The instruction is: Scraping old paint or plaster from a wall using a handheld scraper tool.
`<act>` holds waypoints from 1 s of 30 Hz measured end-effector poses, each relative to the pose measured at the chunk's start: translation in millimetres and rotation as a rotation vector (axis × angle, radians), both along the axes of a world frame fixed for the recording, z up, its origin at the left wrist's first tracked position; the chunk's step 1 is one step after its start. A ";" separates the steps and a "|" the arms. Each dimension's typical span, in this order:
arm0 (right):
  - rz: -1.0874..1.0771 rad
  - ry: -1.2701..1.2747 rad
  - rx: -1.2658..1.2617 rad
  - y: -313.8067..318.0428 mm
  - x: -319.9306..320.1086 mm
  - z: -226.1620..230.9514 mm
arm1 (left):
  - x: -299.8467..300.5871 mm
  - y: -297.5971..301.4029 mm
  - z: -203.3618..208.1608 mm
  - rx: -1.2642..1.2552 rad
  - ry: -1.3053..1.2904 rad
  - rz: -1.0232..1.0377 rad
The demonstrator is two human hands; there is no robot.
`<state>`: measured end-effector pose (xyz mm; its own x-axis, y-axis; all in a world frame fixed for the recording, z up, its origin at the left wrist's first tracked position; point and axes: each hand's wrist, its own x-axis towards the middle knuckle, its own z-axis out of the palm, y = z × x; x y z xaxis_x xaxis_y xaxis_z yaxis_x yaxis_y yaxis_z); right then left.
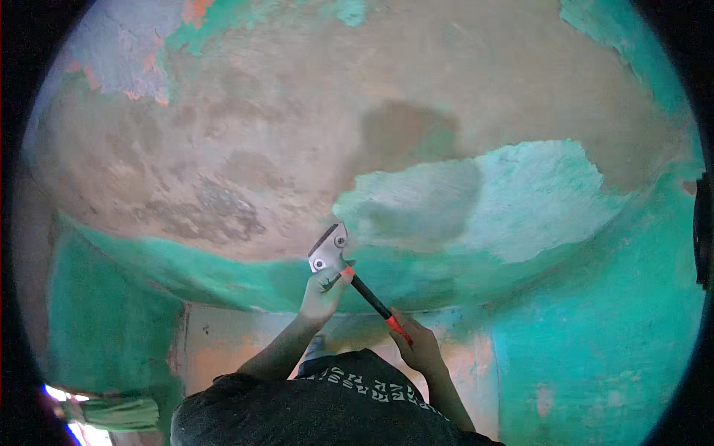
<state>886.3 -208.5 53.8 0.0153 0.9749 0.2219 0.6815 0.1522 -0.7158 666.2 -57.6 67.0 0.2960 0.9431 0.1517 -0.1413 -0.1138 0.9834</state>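
Note:
Both of my hands are on a long-handled scraper, which slants across the lower middle of the view. Its grey metal head has two round screws and rests at or very near the painted surface; contact is hard to make out. My left hand is closed at the neck, just behind the head. Farther down, my right hand wraps round the red end of the black handle. Ahead of the blade's corner lies a pale green paint patch, beside bare brownish plaster.
Green paint covers the wall at right and forms a curved band below the plaster. Flaking lilac paint sits at the upper left. A greenish cloth hangs by a bright opening at lower left. A dark object is at the right edge.

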 end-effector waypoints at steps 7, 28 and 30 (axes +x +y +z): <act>0.108 0.020 -0.208 -12.7 84.3 -7.1 | 64.8 -49.5 -10.2 -0.096 -0.045 0.052; 0.072 0.486 -0.550 -8.4 273.5 -46.1 | 243.2 -25.4 -34.3 -0.262 -0.040 -0.093; 0.130 0.580 -0.598 -6.6 304.7 -49.8 | 266.2 -30.4 -38.0 -0.268 -0.049 -0.071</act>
<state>1191.0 -215.1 4.0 -0.1526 0.9277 -0.3406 0.1839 -0.3120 -0.9321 932.4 -88.0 29.0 0.3609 0.9288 -0.0842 -0.1880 0.1609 0.9689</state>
